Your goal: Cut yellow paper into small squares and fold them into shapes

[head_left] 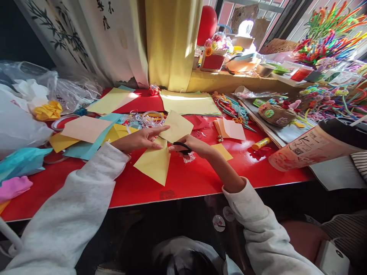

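A sheet of yellow paper [156, 162] is partly cut across, its far part [177, 126] folding up from the near part. My left hand [140, 138] grips the paper at its left edge, thumb and fingers on either side of the cut. In my right hand [195, 146] are black-handled scissors [182, 148], their blades at the paper and pointing left. Just right of my right hand lies a small yellow paper square [222, 151]. Peach paper pieces [229, 129] and a small gold bell [220, 139] sit beyond it.
Coloured paper sheets [86, 129] overlap on the red table [195, 179] at left, beside plastic bags [23, 122]. Yellow sheets [189, 103] lie at the back. To the right are a glue stick [260, 143], a tilted drink cup [304, 149] and a flower-trimmed basket [276, 113].
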The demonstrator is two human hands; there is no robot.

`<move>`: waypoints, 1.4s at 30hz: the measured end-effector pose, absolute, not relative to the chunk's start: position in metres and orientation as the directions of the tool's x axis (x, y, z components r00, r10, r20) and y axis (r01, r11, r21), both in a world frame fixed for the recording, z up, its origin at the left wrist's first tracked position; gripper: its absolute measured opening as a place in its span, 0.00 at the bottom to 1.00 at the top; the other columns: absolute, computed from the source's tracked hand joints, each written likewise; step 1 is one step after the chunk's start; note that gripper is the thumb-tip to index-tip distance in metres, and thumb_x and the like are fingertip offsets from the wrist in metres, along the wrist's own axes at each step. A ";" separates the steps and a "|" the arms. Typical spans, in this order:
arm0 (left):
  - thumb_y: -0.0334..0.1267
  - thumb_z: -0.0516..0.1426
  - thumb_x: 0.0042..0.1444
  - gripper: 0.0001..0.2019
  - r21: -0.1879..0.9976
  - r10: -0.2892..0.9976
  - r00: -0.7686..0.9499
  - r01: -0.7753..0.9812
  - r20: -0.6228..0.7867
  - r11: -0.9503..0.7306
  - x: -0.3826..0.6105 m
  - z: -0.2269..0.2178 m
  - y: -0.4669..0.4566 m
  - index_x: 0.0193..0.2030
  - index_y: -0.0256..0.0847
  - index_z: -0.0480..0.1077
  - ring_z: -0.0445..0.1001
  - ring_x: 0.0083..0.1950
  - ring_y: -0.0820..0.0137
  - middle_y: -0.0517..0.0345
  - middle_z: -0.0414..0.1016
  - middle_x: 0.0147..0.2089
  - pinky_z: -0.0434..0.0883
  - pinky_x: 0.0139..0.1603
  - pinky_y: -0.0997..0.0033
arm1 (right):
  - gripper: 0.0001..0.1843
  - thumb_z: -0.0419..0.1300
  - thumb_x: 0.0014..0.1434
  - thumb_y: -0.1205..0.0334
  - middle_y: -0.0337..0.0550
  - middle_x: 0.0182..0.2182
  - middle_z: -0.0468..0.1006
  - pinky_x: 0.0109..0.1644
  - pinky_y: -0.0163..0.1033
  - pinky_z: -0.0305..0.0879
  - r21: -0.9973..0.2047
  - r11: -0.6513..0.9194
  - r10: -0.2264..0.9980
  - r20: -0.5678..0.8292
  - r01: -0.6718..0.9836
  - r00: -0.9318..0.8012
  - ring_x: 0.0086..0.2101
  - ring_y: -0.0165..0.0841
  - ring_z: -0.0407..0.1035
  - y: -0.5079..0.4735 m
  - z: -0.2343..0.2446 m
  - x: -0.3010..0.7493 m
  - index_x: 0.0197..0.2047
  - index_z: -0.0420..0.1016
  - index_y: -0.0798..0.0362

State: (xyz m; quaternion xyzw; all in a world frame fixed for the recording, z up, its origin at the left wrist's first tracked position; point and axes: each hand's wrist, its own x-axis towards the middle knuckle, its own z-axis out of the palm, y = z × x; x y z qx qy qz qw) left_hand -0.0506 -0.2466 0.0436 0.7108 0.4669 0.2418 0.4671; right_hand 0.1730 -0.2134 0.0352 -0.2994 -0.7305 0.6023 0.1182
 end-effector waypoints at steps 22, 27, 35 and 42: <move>0.36 0.65 0.41 0.38 0.948 0.950 0.312 0.300 0.010 -0.108 -0.059 0.037 -0.241 0.62 0.51 0.60 0.53 0.67 0.55 0.57 0.54 0.67 0.64 0.58 0.67 | 0.19 0.60 0.53 0.49 0.34 0.14 0.62 0.23 0.33 0.50 -0.932 0.233 0.595 -0.090 0.279 -0.799 0.17 0.22 0.56 -0.205 0.042 0.190 0.23 0.69 0.58; 0.36 0.65 0.40 0.32 0.920 0.930 0.344 0.392 -0.127 -0.020 -0.064 0.040 -0.240 0.56 0.52 0.68 0.66 0.59 0.57 0.58 0.69 0.58 0.69 0.51 0.69 | 0.20 0.61 0.52 0.48 0.33 0.17 0.63 0.24 0.33 0.51 -0.954 0.252 0.556 0.007 0.160 -0.831 0.18 0.22 0.57 -0.201 0.049 0.206 0.35 0.73 0.59; 0.41 0.63 0.43 0.13 0.871 0.934 0.302 0.491 -0.189 0.018 -0.060 0.038 -0.236 0.38 0.47 0.78 0.72 0.51 0.60 0.57 0.78 0.43 0.67 0.51 0.65 | 0.23 0.56 0.54 0.42 0.35 0.22 0.61 0.22 0.34 0.51 -0.982 0.177 0.883 0.188 -0.065 -0.430 0.19 0.22 0.55 -0.194 0.040 0.199 0.37 0.72 0.55; 0.41 0.63 0.45 0.15 0.901 0.942 0.318 0.431 -0.107 -0.043 -0.062 0.033 -0.234 0.43 0.46 0.76 0.71 0.44 0.67 0.56 0.75 0.44 0.68 0.44 0.69 | 0.23 0.57 0.53 0.41 0.37 0.22 0.63 0.22 0.33 0.52 -0.985 0.166 0.926 0.170 -0.042 -0.337 0.20 0.23 0.57 -0.193 0.037 0.197 0.33 0.71 0.55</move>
